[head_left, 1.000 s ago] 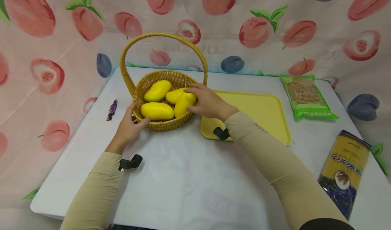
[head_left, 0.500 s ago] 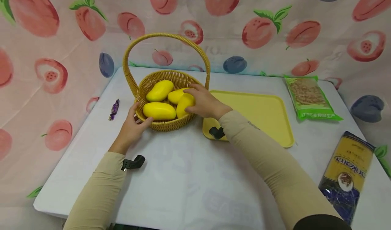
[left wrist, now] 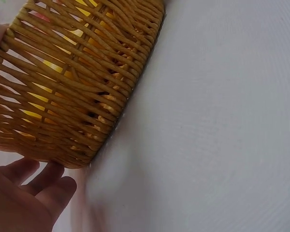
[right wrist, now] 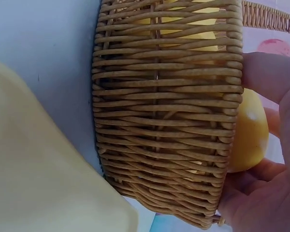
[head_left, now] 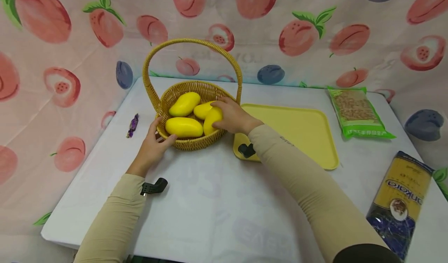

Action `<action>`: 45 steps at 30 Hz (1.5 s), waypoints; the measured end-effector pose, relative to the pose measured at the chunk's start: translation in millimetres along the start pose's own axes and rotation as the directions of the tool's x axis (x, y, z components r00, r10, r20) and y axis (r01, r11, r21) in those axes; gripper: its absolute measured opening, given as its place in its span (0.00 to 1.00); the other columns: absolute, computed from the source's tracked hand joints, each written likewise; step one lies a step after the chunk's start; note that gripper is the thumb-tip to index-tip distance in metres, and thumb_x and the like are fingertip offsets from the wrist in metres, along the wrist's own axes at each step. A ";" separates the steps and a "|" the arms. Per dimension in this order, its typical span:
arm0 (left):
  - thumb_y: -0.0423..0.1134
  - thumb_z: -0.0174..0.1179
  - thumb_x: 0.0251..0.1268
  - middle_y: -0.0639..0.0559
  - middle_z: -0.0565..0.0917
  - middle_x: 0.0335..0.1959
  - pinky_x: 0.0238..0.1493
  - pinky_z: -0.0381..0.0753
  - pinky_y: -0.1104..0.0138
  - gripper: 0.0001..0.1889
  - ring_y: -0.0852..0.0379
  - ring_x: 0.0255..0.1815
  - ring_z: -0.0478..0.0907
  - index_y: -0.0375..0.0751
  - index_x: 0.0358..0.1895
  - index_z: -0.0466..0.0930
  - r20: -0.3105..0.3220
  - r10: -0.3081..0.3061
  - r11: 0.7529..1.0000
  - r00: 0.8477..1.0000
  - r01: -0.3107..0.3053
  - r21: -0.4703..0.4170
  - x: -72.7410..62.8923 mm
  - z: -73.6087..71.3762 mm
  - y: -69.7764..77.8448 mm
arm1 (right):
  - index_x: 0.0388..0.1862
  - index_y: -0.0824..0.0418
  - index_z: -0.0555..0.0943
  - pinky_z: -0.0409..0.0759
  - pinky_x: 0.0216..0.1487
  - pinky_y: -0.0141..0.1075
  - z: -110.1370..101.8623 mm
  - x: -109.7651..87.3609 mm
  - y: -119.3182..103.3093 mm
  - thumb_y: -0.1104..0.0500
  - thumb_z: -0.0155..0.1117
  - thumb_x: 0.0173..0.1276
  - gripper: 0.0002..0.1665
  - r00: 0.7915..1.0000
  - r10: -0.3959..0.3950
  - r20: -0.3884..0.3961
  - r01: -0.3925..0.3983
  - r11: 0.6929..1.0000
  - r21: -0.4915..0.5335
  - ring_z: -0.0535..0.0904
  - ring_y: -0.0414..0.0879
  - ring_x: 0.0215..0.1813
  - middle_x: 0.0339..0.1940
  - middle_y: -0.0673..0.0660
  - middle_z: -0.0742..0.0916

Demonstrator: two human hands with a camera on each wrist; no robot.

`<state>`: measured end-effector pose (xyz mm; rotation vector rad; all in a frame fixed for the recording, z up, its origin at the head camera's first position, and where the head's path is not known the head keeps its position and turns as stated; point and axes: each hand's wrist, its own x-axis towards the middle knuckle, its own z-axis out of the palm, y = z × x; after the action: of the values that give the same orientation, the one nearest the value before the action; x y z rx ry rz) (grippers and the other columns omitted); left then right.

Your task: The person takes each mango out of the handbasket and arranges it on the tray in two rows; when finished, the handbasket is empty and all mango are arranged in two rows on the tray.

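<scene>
A woven basket (head_left: 190, 144) with a tall arched handle holds several yellow mangoes (head_left: 184, 127). At its near left side, my left hand (head_left: 150, 151) holds the basket, thumb at the rim. In the left wrist view, its fingers (left wrist: 58, 193) reach the lower part of the woven wall (left wrist: 63, 96). My right hand (head_left: 233, 117) comes over the right rim and grips the rightmost mango (head_left: 212, 122). The right wrist view has this mango (right wrist: 251, 133) between thumb and fingers, partly hidden behind the basket wall, with the thumb (right wrist: 266, 75) right at the rim.
Right of the basket lies a yellow tray (head_left: 294, 129), partly under the right forearm. A green-edged food packet (head_left: 358, 111) lies at the back right, a yellow and blue packet (head_left: 399, 201) at the right edge. One purple wrapped candy (head_left: 132, 126) lies left of the basket.
My right hand has moved slightly left and farther over the rightmost mango, covering more of it. The left hand stays at the basket's side. The whole head view has shifted a little.
</scene>
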<state>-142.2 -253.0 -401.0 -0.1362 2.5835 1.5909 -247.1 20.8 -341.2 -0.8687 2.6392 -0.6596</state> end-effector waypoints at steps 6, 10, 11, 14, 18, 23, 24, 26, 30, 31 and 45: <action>0.54 0.60 0.72 0.39 0.45 0.81 0.72 0.58 0.42 0.47 0.32 0.75 0.55 0.58 0.82 0.36 -0.002 -0.001 1.000 1.000 0.001 -0.003 0.9 0.8 -0.8 | 0.76 0.60 0.66 0.56 0.76 0.46 0.8 -1.2 2.0 0.50 0.68 0.70 0.40 1.000 -0.011 -0.028 0.011 1.000 0.000 0.52 0.54 0.79 0.78 0.63 0.62; 0.53 0.60 0.72 0.40 0.45 0.81 0.72 0.58 0.42 0.47 0.32 0.75 0.55 0.58 0.82 0.36 0.000 0.004 1.000 1.000 -0.004 -0.006 1.3 1.6 -0.8 | 0.76 0.59 0.67 0.58 0.75 0.45 0.3 -4.5 2.0 0.49 0.69 0.69 0.40 0.998 -0.014 -0.058 0.015 1.000 0.009 0.54 0.53 0.78 0.78 0.61 0.62; 0.53 0.60 0.72 0.40 0.45 0.81 0.72 0.58 0.42 0.46 0.32 0.75 0.56 0.58 0.82 0.36 0.000 0.005 1.000 1.000 -0.005 -0.005 1.1 1.7 -0.6 | 0.75 0.59 0.68 0.59 0.75 0.45 -0.2 -5.5 1.8 0.49 0.70 0.69 0.40 0.998 -0.017 -0.067 0.018 1.000 0.014 0.54 0.53 0.78 0.78 0.61 0.62; 0.54 0.59 0.72 0.40 0.45 0.81 0.72 0.59 0.42 0.46 0.32 0.75 0.56 0.58 0.82 0.37 -0.002 0.007 1.000 1.000 -0.007 0.006 1.0 1.8 -1.1 | 0.75 0.59 0.69 0.60 0.75 0.46 -2.7 -9.6 0.0 0.48 0.71 0.68 0.40 0.994 -0.033 -0.102 0.035 0.999 0.022 0.56 0.54 0.77 0.77 0.61 0.63; 0.55 0.59 0.72 0.40 0.46 0.81 0.72 0.59 0.43 0.46 0.33 0.75 0.55 0.58 0.82 0.37 -0.004 0.006 1.000 1.000 -0.006 0.005 1.1 1.8 -2.4 | 0.73 0.59 0.71 0.62 0.73 0.47 -6.9 -15.8 -1.9 0.47 0.72 0.66 0.40 0.987 -0.061 -0.152 0.067 0.997 0.031 0.60 0.54 0.75 0.75 0.61 0.66; 0.57 0.59 0.71 0.40 0.46 0.81 0.72 0.58 0.43 0.47 0.34 0.75 0.55 0.58 0.82 0.37 -0.009 0.000 1.000 1.000 0.000 0.006 0.3 0.8 -3.7 | 0.73 0.60 0.71 0.64 0.72 0.46 -11.1 -23.5 -2.1 0.48 0.72 0.66 0.40 0.978 -0.096 -0.187 0.104 0.994 0.037 0.62 0.55 0.73 0.74 0.61 0.68; 0.57 0.59 0.71 0.40 0.46 0.81 0.72 0.58 0.43 0.47 0.34 0.75 0.55 0.58 0.82 0.36 -0.010 0.000 1.000 1.000 0.000 0.009 0.2 0.6 -4.0 | 0.73 0.60 0.71 0.64 0.72 0.46 -11.6 -24.9 -2.0 0.48 0.72 0.66 0.40 0.977 -0.099 -0.191 0.108 0.993 0.037 0.63 0.55 0.73 0.74 0.61 0.68; 0.58 0.59 0.71 0.39 0.46 0.81 0.72 0.58 0.42 0.47 0.33 0.75 0.55 0.58 0.82 0.36 -0.011 0.001 1.000 1.000 -0.001 0.010 -0.3 0.6 -3.7 | 0.73 0.60 0.71 0.65 0.72 0.45 -12.6 -28.0 -1.5 0.48 0.72 0.67 0.39 0.974 -0.105 -0.200 0.116 0.992 0.041 0.63 0.55 0.72 0.74 0.62 0.68; 0.57 0.59 0.71 0.39 0.46 0.81 0.72 0.58 0.43 0.47 0.33 0.75 0.56 0.57 0.82 0.36 -0.013 0.003 1.000 1.000 -0.003 0.008 -0.2 1.5 -3.7 | 0.72 0.61 0.72 0.65 0.72 0.44 -14.1 -34.1 0.5 0.50 0.72 0.67 0.38 0.970 -0.111 -0.218 0.124 0.991 0.047 0.63 0.55 0.73 0.73 0.62 0.68; 0.56 0.59 0.71 0.38 0.46 0.81 0.72 0.58 0.43 0.47 0.33 0.75 0.55 0.57 0.82 0.36 -0.013 0.004 1.000 1.000 -0.004 0.008 -0.2 1.8 -3.7 | 0.72 0.61 0.72 0.65 0.72 0.44 -14.5 -35.6 1.0 0.50 0.72 0.67 0.38 0.968 -0.115 -0.224 0.128 0.991 0.045 0.63 0.55 0.72 0.73 0.62 0.68; 0.56 0.58 0.72 0.39 0.46 0.81 0.72 0.58 0.43 0.47 0.33 0.75 0.56 0.57 0.82 0.36 -0.018 -0.004 1.000 1.000 0.004 -0.002 -0.2 2.7 -4.2 | 0.65 0.63 0.76 0.71 0.67 0.46 -23.1 -57.7 14.4 0.50 0.75 0.64 0.34 0.956 -0.116 -0.268 0.130 0.991 0.033 0.70 0.55 0.64 0.63 0.61 0.76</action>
<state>-141.4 -252.5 -405.9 -0.1561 2.5940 1.5983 -218.4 74.4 -321.7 -0.9991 2.8044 -0.9296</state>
